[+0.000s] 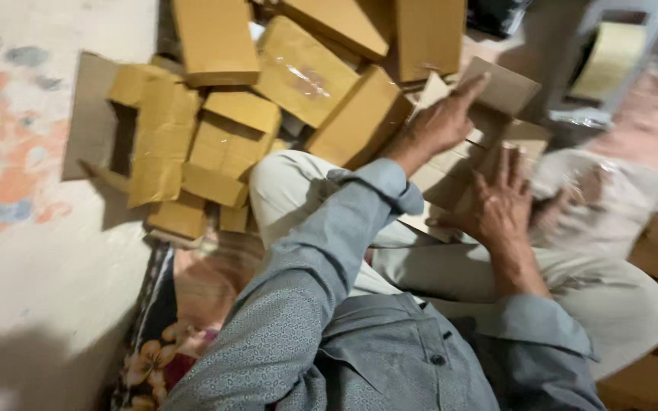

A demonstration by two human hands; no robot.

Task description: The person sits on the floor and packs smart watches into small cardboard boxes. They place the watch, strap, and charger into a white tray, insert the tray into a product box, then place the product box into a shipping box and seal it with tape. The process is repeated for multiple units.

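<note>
I sit on the floor with a half-folded cardboard box point(513, 131) in front of my knees. My left hand point(445, 118) rests on its near side, index finger stretched up against an upright flap point(503, 85). My right hand point(500, 199) lies flat, fingers spread, on the lower part of the same box. The picture is blurred, so finer grip detail is hard to read.
A heap of closed brown cardboard boxes point(310, 72) fills the floor ahead and to the left, with flattened cardboard pieces point(163, 137) beside them. A roll of tape point(611, 61) sits on a grey plastic stool at top right. A flowered mat point(150, 358) lies under me.
</note>
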